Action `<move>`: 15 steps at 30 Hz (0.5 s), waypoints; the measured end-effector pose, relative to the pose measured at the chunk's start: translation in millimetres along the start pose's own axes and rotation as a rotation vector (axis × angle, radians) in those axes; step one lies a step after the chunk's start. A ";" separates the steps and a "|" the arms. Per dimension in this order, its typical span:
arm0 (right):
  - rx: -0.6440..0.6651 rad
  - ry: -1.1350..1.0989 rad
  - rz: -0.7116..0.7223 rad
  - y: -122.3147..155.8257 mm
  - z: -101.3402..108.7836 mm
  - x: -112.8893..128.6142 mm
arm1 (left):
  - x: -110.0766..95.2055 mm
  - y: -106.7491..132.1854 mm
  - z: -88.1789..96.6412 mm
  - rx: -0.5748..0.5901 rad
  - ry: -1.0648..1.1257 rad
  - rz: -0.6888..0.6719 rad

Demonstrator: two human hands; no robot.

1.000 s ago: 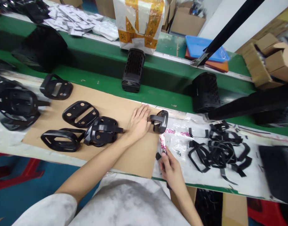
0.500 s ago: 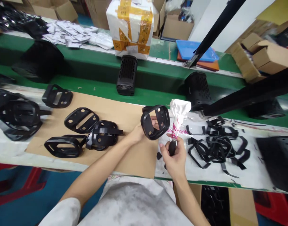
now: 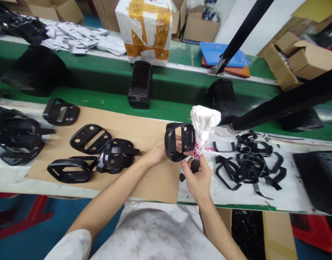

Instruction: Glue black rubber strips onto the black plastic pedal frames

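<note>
My left hand grips a black plastic frame with round holes, held upright above the edge of the brown cardboard sheet. Just right of it, my right hand is closed on the dark handle of a tool whose top is wrapped in a white cloth with pink print. The cloth touches the frame's right side. Several more black frames lie on the cardboard to the left. A heap of thin black trimmed strips lies on the white sheet to the right.
A green conveyor runs behind the bench, carrying perforated black housings. A taped white parcel, small white packets, a blue tray and cardboard boxes stand beyond. Black bars cross the right side.
My left hand lifted the black frame off the bench and turned it upright. My right hand rose from the bench edge with the cloth-wrapped tool and brought it against the frame.
</note>
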State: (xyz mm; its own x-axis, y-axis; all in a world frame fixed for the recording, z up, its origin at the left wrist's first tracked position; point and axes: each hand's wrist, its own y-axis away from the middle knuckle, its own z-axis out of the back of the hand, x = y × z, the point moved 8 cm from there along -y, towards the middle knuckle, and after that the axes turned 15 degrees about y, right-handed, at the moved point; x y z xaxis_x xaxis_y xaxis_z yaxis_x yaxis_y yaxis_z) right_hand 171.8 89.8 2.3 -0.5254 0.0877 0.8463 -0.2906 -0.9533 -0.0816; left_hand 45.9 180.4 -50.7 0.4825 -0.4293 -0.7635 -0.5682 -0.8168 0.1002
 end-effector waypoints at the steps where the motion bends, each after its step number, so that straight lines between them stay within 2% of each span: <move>1: -0.007 0.005 -0.001 -0.2 0.4 -1.4 | -1.5 1.3 -0.3 -0.006 -0.016 0.006; 3: -0.019 -0.008 -0.010 -0.3 0.3 -4.6 | -6.5 3.9 -1.8 0.002 -0.064 -0.010; 5: -0.004 -0.067 -0.058 -0.6 -2.9 -9.1 | -16.5 5.8 -0.6 -0.012 -0.189 -0.092; 10: 0.157 -0.382 -0.304 -4.1 -22.4 -15.4 | -40.3 6.6 22.7 -0.213 -0.447 -0.293; 13: 0.239 -0.591 -0.442 -12.2 -31.9 -15.8 | -44.1 2.9 31.1 -0.215 -0.537 -0.332; 15: 0.265 -0.656 -0.489 -20.5 -34.5 -18.3 | -43.7 1.2 30.7 -0.188 -0.679 -0.339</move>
State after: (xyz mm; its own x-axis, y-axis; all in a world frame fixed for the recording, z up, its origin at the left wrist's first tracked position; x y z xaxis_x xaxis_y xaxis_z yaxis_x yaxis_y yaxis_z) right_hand 159.8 117.7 -29.7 0.2029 0.3991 0.8942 -0.1249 -0.8951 0.4279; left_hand 3.6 210.0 -36.8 0.0611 0.1356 -0.9889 -0.3114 -0.9387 -0.1480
